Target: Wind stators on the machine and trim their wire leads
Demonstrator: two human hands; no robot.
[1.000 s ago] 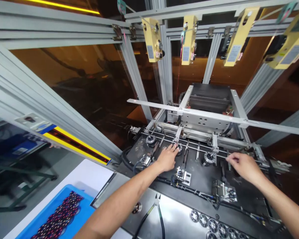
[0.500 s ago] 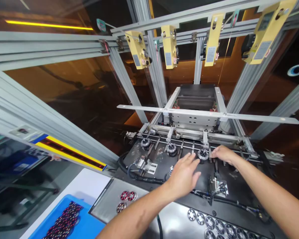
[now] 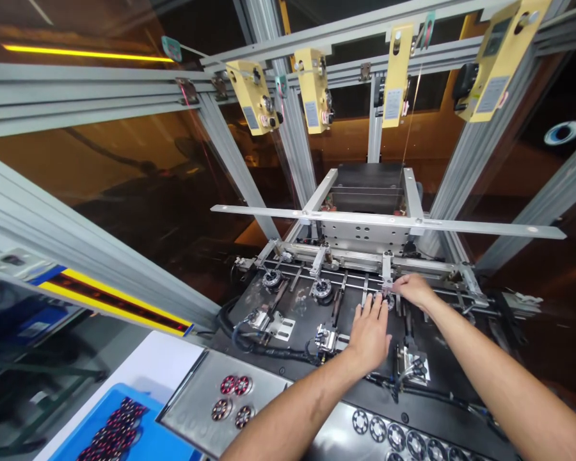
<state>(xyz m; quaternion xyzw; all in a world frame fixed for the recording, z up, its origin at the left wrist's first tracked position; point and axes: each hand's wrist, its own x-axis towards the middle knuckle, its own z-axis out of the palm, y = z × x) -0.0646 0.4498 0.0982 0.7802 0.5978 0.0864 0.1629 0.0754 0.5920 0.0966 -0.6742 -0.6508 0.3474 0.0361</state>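
Observation:
My left hand lies palm down with its fingers stretched out over the right-hand motor stator on the machine. The fingertips cover much of that round stator. Just behind it, my right hand has thumb and fingers pinched together beside the metal clamp arm. What the pinch holds, if anything, is too small to make out. Two more round stators sit on their holders to the left, one in the middle and one farther left.
Yellow tensioner boxes hang from the frame, with thin wire running down. A long flat bar crosses above the machine bed. Bare stators and copper-wound ones lie on the metal tray. A blue bin stands at left.
My left hand has moved forward and right, its fingertips now over the right-hand stator. My right hand has shifted toward the clamp arm. The view has turned slightly right.

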